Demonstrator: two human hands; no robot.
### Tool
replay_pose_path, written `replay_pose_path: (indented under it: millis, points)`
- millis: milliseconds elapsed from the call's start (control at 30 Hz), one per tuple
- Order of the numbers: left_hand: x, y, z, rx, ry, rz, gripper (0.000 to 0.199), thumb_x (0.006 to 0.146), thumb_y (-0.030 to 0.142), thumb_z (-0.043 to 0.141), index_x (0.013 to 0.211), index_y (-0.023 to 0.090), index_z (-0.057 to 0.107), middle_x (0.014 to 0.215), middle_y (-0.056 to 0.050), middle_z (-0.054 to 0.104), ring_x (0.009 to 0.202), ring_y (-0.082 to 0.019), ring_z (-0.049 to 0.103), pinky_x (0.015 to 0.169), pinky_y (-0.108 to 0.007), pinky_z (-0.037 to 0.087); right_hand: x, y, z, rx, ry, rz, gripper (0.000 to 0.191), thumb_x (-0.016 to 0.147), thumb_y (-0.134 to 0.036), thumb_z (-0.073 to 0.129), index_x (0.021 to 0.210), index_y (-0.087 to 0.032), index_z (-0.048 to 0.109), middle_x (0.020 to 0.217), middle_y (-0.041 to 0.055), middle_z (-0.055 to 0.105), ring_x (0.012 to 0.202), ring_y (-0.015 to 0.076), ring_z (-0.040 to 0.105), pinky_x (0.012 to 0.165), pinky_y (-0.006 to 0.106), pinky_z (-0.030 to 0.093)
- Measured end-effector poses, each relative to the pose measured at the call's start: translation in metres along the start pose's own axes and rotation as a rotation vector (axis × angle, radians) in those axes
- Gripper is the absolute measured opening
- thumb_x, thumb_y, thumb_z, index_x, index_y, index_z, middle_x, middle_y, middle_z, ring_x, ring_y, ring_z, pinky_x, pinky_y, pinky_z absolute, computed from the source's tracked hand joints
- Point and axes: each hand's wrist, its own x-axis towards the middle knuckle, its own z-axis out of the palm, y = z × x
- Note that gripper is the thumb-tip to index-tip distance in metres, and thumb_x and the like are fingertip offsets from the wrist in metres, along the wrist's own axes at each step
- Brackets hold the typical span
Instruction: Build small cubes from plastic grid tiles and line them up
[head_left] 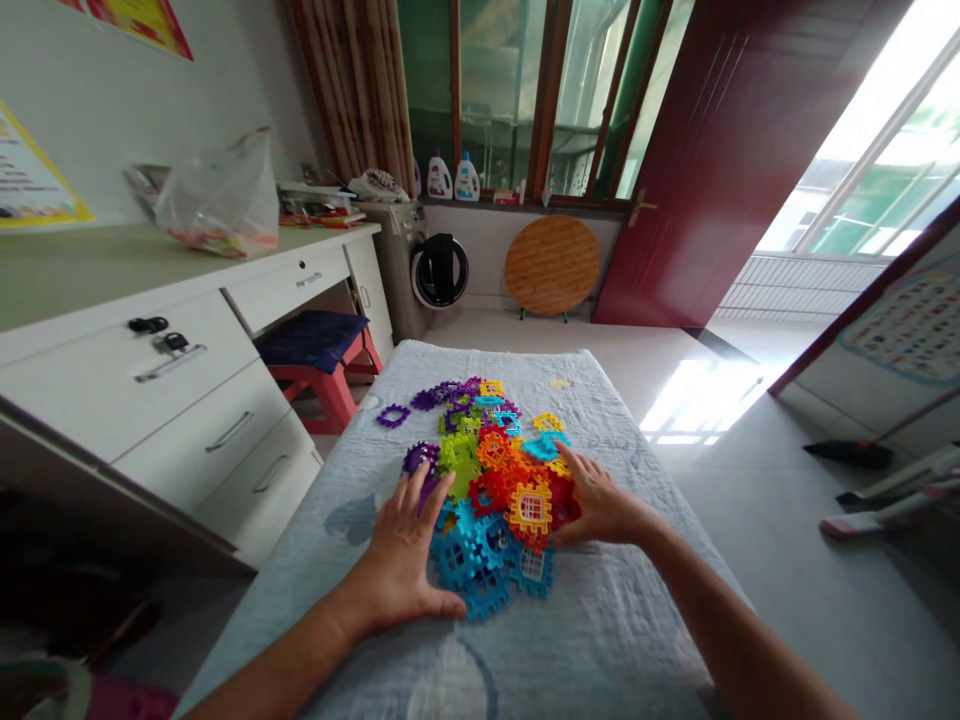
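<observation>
A heap of plastic interlocking building pieces lies on the cloth-covered table. Blue pieces are at the near side, red and orange pieces in the middle, and a lime green piece to their left. Farther back are purple pieces and a yellow piece. My left hand rests against the heap's left side, fingers spread, thumb by the blue pieces. On the right side, my right hand curves around the red pieces with its fingers apart, near a light blue piece. Neither hand grips a piece.
A white desk with a plastic bag runs along the left. A red stool stands under it. Beyond the table are a washing machine, a round wooden tabletop and a dark red door.
</observation>
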Motion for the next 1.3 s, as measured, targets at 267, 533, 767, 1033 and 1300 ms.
replay_pose_path:
  millis: [267,533,767,1033,1300]
  points:
    - [0.028,0.028,0.009,-0.083,-0.015,-0.003,0.134,0.038,0.053,0.085,0.148,0.030,0.013,0.155,-0.018,0.005,0.138,-0.045,0.018,0.107,-0.059,0.026,0.021,-0.027,0.008,0.266,0.076,-0.152,0.115,0.051,-0.043,0.083,0.147,-0.026,0.023,0.141,0.0158,0.040,0.127,0.0340,0.041,0.105,0.051,0.033]
    - [0.051,0.035,0.009,-0.327,0.133,0.023,0.110,0.057,0.044,0.080,0.146,0.025,0.018,0.150,-0.015,0.024,0.140,-0.035,0.021,0.113,-0.052,0.025,0.037,-0.042,0.022,0.697,0.082,-0.086,0.106,0.063,-0.036,0.079,0.148,-0.029,0.017,0.119,0.0081,0.060,0.111,0.0274,0.057,0.094,0.045,0.048]
    - [0.066,0.032,-0.016,-0.509,0.179,-0.108,0.095,0.064,0.049,0.077,0.141,0.022,0.028,0.139,-0.013,0.045,0.127,-0.030,0.045,0.107,-0.045,0.037,0.054,-0.063,0.015,0.657,0.153,-0.102,0.081,0.069,-0.032,0.073,0.140,-0.028,0.035,0.123,0.0079,0.058,0.097,0.0223,0.063,0.083,0.037,0.054]
    - [0.060,-0.006,-0.045,-0.290,0.239,-0.124,0.072,0.074,0.051,0.065,0.134,0.022,0.039,0.137,-0.011,0.045,0.129,-0.029,0.042,0.109,-0.046,0.033,0.073,-0.095,0.016,0.430,0.291,-0.121,0.039,0.075,-0.021,0.058,0.114,-0.024,0.059,0.108,0.0047,0.063,0.089,0.0183,0.062,0.081,0.038,0.052]
    - [0.050,-0.032,-0.044,-0.119,0.209,-0.167,0.082,0.067,0.064,0.063,0.131,0.017,0.045,0.141,-0.016,0.038,0.133,-0.036,0.034,0.111,-0.052,0.027,0.094,-0.097,0.023,0.461,0.295,-0.236,0.029,0.077,-0.013,0.045,0.100,-0.023,0.061,0.106,0.0036,0.060,0.089,0.0156,0.061,0.078,0.031,0.051]
